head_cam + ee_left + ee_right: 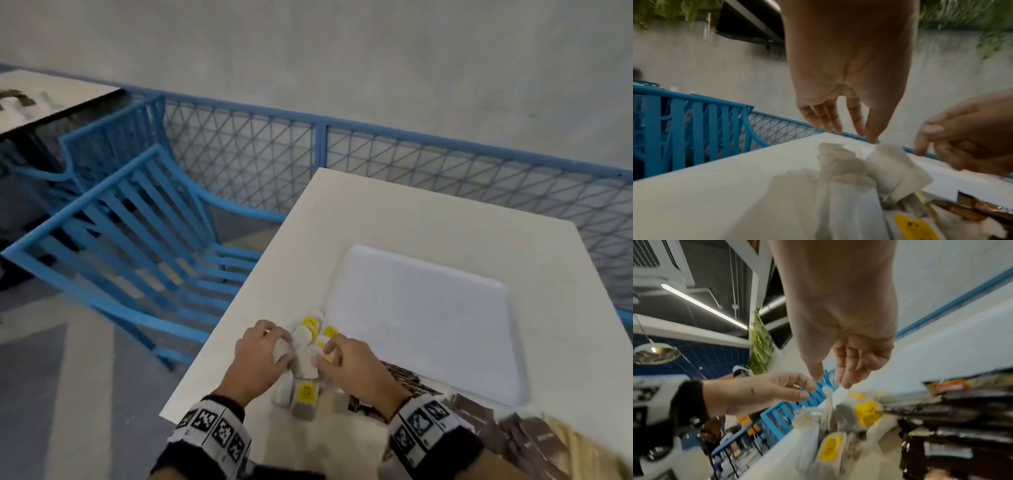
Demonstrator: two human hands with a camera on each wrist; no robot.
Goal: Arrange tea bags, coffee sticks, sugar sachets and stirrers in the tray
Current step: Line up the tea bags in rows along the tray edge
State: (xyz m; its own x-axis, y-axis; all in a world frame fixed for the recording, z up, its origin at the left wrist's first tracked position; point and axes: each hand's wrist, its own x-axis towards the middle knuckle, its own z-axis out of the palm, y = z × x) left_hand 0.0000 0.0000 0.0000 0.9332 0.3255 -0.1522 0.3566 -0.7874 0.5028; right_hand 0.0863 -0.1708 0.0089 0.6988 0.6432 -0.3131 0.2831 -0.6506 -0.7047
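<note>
A pile of white tea bags with yellow tags lies on the white table, just left of the white tray. My left hand comes down on the pile's left side. In the left wrist view its fingers hang fairly straight, tips touching the tea bags. My right hand meets the pile from the right. Its thumb and fingers stand apart over a tea bag in the right wrist view. Brown coffee sticks lie under my right wrist.
More brown sachets and pale wooden stirrers lie along the near right edge. The tray's inside is bare. Blue slatted chairs stand left of the table, and a blue mesh fence runs behind it.
</note>
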